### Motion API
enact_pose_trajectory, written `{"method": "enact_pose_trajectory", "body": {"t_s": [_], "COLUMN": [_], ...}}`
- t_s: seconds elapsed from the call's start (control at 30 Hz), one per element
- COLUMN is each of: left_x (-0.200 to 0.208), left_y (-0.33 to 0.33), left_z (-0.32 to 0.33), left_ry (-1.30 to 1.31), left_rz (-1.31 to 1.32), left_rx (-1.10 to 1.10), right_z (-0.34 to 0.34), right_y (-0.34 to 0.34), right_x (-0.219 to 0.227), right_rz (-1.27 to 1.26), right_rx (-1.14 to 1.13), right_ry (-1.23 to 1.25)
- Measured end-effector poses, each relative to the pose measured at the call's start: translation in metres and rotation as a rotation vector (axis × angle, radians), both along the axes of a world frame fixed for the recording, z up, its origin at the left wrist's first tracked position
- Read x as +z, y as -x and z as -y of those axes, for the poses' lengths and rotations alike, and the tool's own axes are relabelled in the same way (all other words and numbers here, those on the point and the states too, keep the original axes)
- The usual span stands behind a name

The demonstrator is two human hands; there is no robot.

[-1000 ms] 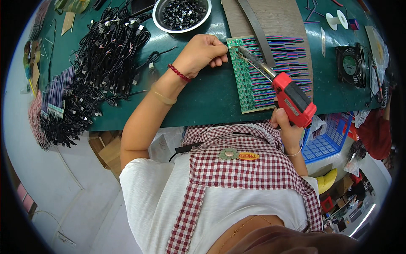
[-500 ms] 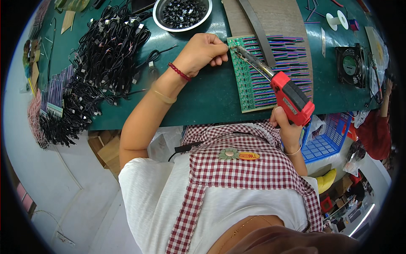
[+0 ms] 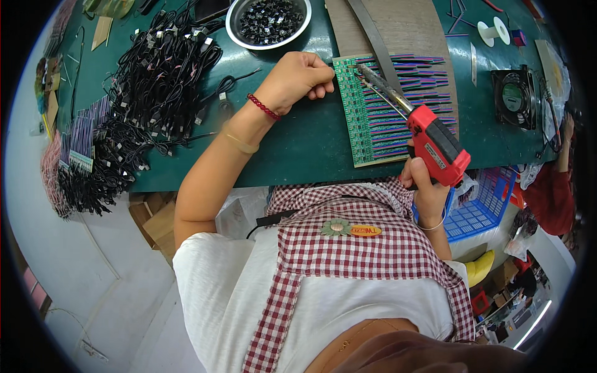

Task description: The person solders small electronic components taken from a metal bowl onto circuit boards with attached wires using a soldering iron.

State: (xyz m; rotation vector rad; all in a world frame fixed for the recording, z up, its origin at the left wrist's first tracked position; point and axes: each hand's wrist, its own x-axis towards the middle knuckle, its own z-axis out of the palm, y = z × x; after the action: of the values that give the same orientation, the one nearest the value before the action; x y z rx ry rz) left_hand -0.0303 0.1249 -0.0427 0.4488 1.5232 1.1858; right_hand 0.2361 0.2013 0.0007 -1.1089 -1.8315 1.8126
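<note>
My right hand (image 3: pixel 429 186) is wrapped round the grip of a red and black soldering gun (image 3: pixel 438 146). Its metal tip lies over the upper part of a green circuit board panel (image 3: pixel 360 118), which has rows of small parts and dark, blue and pink wires running off to its right. Just left of the panel's upper left edge, my left hand (image 3: pixel 305 76) is closed in a pinch. What its fingertips hold, if anything, is hidden. A dark flat strip (image 3: pixel 376 40) crosses the brown board (image 3: pixel 423 31) beneath the panel.
At the left lies a big heap of black USB cables (image 3: pixel 165 74). A metal bowl (image 3: pixel 231 30) of small black and silver connectors stands at the back. Rightward are a white spool (image 3: pixel 493 32), a black fan (image 3: pixel 513 99) and a blue basket (image 3: pixel 476 214). Another person's red sleeve (image 3: pixel 550 199) shows far right.
The soldering gun has shifted slightly right and down, its tip moving away from my left fingertips. My left hand stays nearly in place, still pinched.
</note>
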Motion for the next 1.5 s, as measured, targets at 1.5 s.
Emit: {"method": "enact_pose_trajectory", "body": {"t_s": [1.5], "left_x": [0.017], "left_y": [0.077], "left_z": [0.012], "left_ry": [-0.031], "left_rz": [-1.361], "left_rx": [0.071], "right_z": [-0.016], "right_y": [0.008], "right_x": [0.01], "right_rz": [-0.359], "right_rx": [-0.142], "right_ry": [0.043]}}
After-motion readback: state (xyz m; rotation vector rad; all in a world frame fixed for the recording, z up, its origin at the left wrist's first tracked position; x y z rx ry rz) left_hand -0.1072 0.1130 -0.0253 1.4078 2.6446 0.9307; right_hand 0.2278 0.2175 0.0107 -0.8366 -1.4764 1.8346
